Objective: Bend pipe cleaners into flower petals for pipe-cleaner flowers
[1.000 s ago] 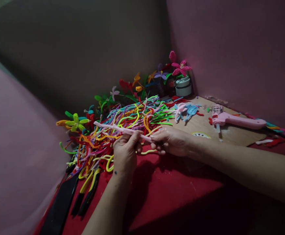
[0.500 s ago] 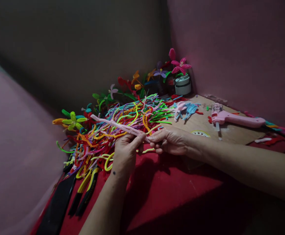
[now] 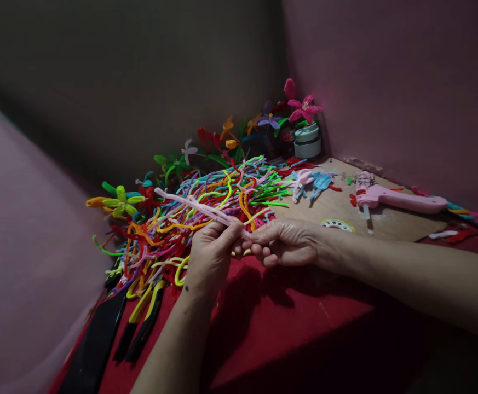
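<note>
Pale pink pipe cleaners (image 3: pixel 206 208) stick out to the upper left from my left hand (image 3: pixel 214 251), which pinches them between thumb and fingers. Close beside it, my right hand (image 3: pixel 286 242) is closed with thumb and forefinger on the near end of the same pink pipe cleaners. The fingertips hide that end. Behind and left of my hands spreads a heap of many-coloured pipe cleaners (image 3: pixel 173 221). Both hands are held over the front edge of this heap, above the red tabletop (image 3: pixel 271 334).
Yellow-and-black pliers (image 3: pixel 142 320) and a long black object (image 3: pixel 94 345) lie at the left. On a wooden board (image 3: pixel 390 224) at the right rest a pink glue gun (image 3: pixel 403 198) and a tape roll (image 3: pixel 336 225). Pipe-cleaner flowers (image 3: pixel 304 109) stand along the back near a lidded container (image 3: pixel 307 141).
My right hand has turned slightly and its thumb has moved closer to my left fingertips. The left hand keeps its pinch on the pink pipe cleaners and has hardly moved.
</note>
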### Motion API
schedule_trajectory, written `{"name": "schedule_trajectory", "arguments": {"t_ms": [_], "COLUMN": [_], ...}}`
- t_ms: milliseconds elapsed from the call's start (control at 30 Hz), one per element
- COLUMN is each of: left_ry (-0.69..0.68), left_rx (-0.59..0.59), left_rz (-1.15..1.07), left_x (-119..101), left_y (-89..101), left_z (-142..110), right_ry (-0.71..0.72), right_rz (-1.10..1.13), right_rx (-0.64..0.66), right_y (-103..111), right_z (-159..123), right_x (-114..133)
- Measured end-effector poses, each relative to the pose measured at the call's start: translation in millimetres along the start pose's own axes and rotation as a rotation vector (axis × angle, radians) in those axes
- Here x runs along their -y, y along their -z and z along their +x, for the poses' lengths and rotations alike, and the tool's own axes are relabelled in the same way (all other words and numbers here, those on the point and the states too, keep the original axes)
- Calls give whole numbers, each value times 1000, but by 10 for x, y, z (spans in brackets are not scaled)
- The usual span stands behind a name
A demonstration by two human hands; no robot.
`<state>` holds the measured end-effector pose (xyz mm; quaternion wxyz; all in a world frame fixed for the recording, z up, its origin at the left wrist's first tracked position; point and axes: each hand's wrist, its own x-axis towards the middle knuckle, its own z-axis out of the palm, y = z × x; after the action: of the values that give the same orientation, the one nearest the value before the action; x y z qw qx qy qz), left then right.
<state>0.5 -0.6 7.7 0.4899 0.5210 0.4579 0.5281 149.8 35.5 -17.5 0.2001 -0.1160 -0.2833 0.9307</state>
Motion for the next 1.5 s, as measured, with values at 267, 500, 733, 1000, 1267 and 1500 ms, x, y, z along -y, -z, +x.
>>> {"name": "schedule_trajectory", "arguments": {"t_ms": [267, 500, 733, 1000, 1267, 1500], "left_ry": [-35, -25, -12, 41, 57, 56], "left_rx": [-52, -133, -175, -161, -124, -97], "left_rz": [53, 169, 85, -35, 35, 179], "left_x": [-9, -48, -39, -30, 14, 30], "left_y": [-43, -59, -62, -19, -79, -46], "left_z": [-41, -52, -28, 3, -20, -15], "right_ry": [65, 237, 395, 450, 462, 440], "right_rz": [-111, -484, -745, -802, -730, -684], "right_rx": [-25, -177, -328, -248, -281, -321], "right_y": [36, -18, -32, -98, -61, -72], "right_z": [35, -21, -7, -32, 1, 0], "right_x": [-13, 40, 10, -7, -30, -22]}}
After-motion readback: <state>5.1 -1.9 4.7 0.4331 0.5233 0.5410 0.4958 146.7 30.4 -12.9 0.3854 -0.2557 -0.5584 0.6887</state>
